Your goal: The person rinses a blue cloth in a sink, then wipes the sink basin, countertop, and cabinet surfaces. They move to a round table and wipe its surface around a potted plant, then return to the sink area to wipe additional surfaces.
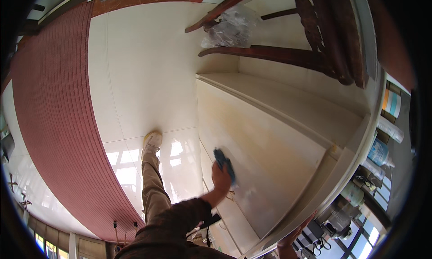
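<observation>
A folded dark blue-green cloth is held in one of my hands, seen at the end of a dark sleeve, against a cream-coloured cabinet door. This looks like my left hand. Its fingers are closed around the cloth, which lies against the panel. The door surface has yellowish patches. My right hand rests at the cabinet's top edge at the lower right, partly hidden by that edge; it shows no held thing. A small metal handle sits just below the hand with the cloth.
Dark carved wooden chair legs stand above, with a clear plastic bag between them. Bottles and a glass jar stand on the cabinet top. A red ribbed mat crosses the glossy tiled floor.
</observation>
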Demonstrator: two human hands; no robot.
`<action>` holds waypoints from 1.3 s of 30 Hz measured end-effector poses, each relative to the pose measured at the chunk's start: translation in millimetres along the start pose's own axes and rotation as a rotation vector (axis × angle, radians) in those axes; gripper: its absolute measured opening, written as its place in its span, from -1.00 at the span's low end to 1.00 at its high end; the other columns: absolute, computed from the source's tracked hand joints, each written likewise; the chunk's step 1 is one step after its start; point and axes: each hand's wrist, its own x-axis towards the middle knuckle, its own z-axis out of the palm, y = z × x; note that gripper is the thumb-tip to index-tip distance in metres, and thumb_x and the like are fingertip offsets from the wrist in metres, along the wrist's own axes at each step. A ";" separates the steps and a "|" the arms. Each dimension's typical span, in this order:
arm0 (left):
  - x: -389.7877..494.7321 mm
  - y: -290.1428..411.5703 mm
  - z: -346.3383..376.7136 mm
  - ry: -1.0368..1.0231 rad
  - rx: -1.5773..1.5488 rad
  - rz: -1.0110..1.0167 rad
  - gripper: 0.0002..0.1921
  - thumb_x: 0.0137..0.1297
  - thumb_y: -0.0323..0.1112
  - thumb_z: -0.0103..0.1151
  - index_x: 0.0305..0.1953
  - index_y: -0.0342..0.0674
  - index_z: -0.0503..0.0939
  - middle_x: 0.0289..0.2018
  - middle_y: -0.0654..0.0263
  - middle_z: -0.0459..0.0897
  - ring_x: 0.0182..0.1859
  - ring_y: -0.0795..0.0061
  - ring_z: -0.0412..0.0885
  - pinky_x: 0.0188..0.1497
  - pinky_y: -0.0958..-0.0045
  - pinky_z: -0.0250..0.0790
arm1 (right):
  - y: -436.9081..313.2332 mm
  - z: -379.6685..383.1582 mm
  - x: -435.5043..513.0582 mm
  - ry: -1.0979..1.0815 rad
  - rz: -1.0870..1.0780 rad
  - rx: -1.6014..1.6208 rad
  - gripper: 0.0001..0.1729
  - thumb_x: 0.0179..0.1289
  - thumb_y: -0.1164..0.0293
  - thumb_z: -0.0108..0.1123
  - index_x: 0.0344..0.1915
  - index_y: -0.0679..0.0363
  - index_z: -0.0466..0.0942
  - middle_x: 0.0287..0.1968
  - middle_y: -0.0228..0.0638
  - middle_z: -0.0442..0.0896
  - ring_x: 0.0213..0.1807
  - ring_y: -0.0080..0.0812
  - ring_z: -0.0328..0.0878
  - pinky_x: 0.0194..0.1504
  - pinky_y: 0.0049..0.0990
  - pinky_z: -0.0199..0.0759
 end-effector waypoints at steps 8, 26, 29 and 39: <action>72.5 121.0 11.6 0.035 -0.079 0.831 -0.42 0.37 -0.38 0.03 0.37 -0.39 0.19 0.35 -0.17 0.24 0.41 -0.12 0.19 0.45 0.19 0.03 | -6.4 12.3 7.6 -0.035 0.113 0.025 -0.21 0.53 -0.09 -0.56 0.51 0.23 -0.13 0.51 0.15 -0.09 0.54 0.16 -0.13 0.49 0.03 -0.23; 20.5 -3.6 -4.9 -0.102 -0.053 0.359 -0.38 0.32 -0.34 0.11 0.37 -0.35 0.21 0.34 -0.20 0.23 0.39 -0.16 0.21 0.40 0.16 0.12 | -10.9 20.1 31.0 -0.080 0.166 0.022 -0.20 0.52 -0.09 -0.55 0.51 0.27 -0.12 0.52 0.15 -0.09 0.54 0.15 -0.14 0.49 0.01 -0.25; -3.8 66.8 -13.7 -0.245 0.005 0.659 -0.29 0.23 -0.36 0.14 0.40 -0.37 0.16 0.39 -0.19 0.16 0.42 -0.21 0.15 0.44 0.11 0.04 | -10.5 19.2 35.0 -0.088 0.165 0.020 -0.19 0.52 -0.09 -0.55 0.50 0.28 -0.11 0.52 0.15 -0.09 0.54 0.15 -0.14 0.49 0.00 -0.26; 282.4 126.5 13.9 0.165 0.003 0.567 -0.55 0.42 -0.11 0.04 0.14 -0.37 0.45 0.07 -0.12 0.55 0.14 -0.14 0.48 0.21 0.16 0.29 | -9.5 22.7 45.1 -0.098 0.177 0.009 -0.19 0.52 -0.08 -0.55 0.50 0.30 -0.11 0.52 0.14 -0.08 0.55 0.14 -0.15 0.49 -0.01 -0.27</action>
